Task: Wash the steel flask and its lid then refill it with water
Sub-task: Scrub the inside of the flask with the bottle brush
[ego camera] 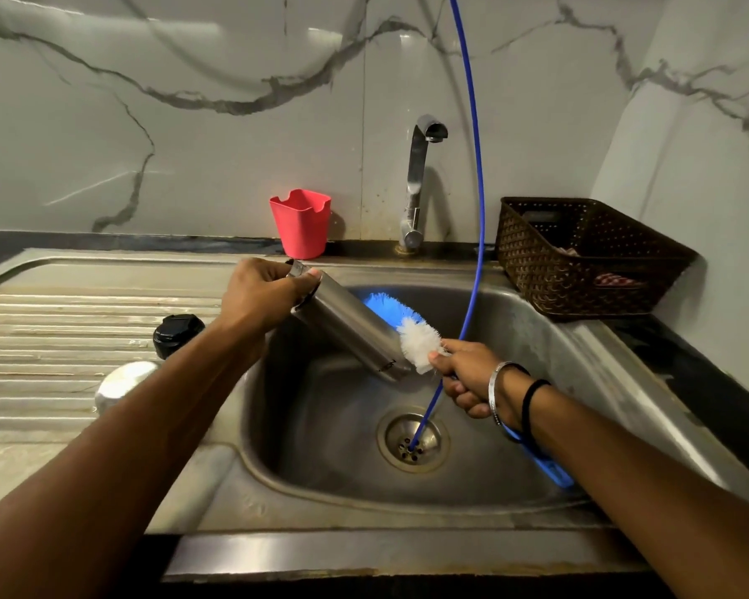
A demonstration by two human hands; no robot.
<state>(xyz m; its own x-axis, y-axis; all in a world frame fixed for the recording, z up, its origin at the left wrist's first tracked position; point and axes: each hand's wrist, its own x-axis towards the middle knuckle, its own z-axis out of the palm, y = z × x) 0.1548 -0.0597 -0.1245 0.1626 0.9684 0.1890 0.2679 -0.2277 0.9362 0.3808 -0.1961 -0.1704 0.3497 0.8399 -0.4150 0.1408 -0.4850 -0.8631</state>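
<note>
2 hands work over the dull stainless-steel sink basin: the left hand grips the far end of the brushed cylindrical steel flask, tilted down to the right above the bowl, while the right hand is wrapped round the blue handle of a white-and-blue bristle bottle brush pressed against the flask's lower end. A slip looks the likeliest mishap; wet steel could slide from the grip and knock the basin, and the thin blue hose hanging into the drain could snag the brush. Matte and dent-free, the flask carries small lettering near its low end. Its black round lid rests on the ribbed draining surface at left; the chrome tap runs dry.
</note>
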